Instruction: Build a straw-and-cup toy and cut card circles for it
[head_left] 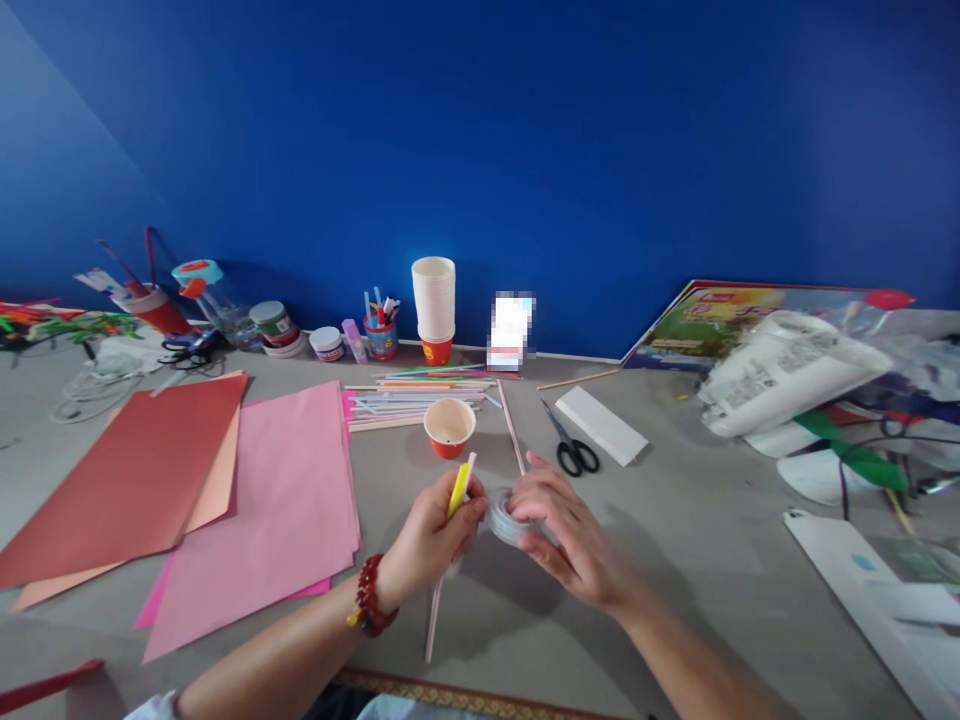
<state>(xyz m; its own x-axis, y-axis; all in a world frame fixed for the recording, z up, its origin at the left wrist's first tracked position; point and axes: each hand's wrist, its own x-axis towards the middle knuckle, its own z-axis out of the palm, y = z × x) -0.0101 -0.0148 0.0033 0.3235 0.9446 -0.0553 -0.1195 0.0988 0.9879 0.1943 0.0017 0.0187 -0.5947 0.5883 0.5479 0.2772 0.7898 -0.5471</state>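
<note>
My left hand is closed around a short yellow straw and a pale pink striped straw, whose long end sticks out below the fist. A roll of clear tape is gripped by the fingers of my right hand, close beside the left fingertips. Whether a strip of tape runs between the hands I cannot tell. Just beyond the left hand stands a red and white paper cup. Black-handled scissors lie past the right hand, near a loose striped straw.
Loose straws lie behind the cup, before stacked paper cups and a blurred bright screen. Pink paper and red paper spread on the left. White folded card lies right of the scissors; plastic packaging clutters the far right.
</note>
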